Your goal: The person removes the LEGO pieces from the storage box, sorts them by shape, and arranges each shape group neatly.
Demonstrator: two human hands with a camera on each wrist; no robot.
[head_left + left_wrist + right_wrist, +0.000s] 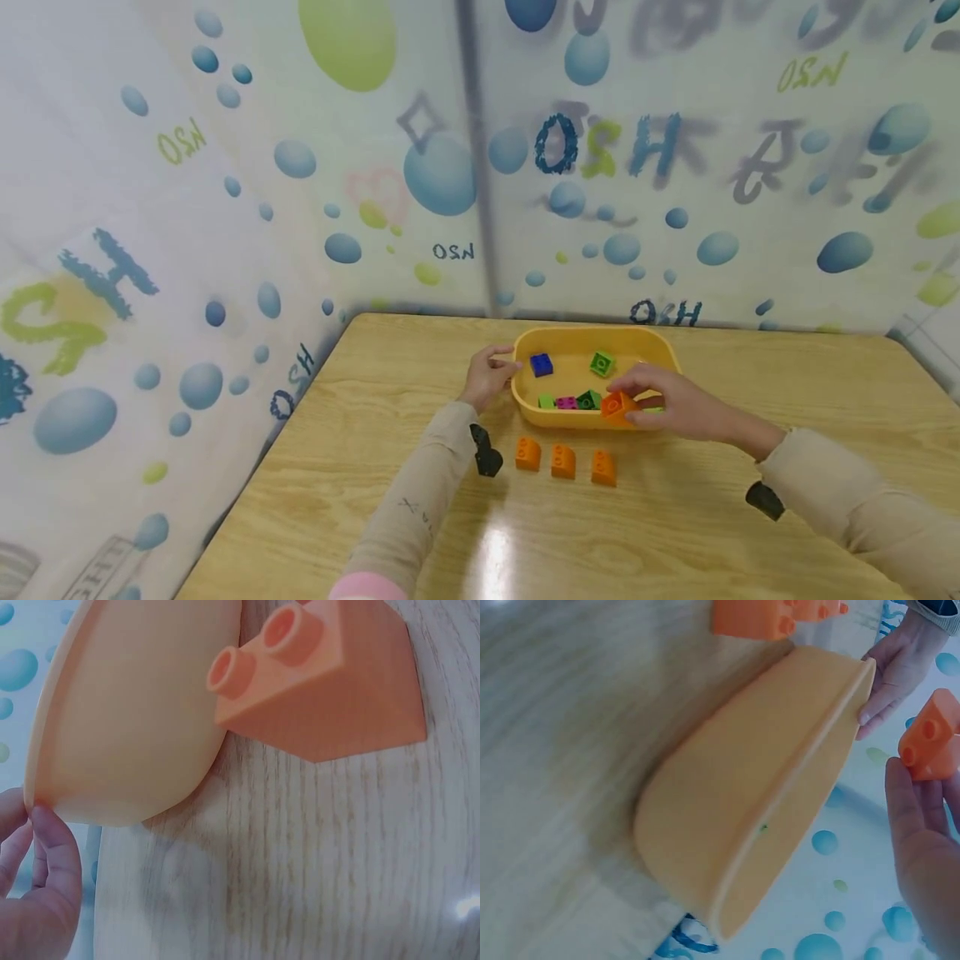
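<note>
My left hand pinches the left rim of a yellow plastic basin between thumb and fingers, which the left wrist view shows closely. Over the basin's front right part, my right hand holds an orange toy building block by its fingertips; two studs show on it in the right wrist view. Inside the basin lie a blue block, a green block, a magenta block, a dark green block and a light green block. Another light green piece is partly hidden under my right hand.
Three orange blocks stand in a row on the wooden table, in front of the basin: a left one, a middle one and a right one. A patterned wall covering rises behind the table's far edge.
</note>
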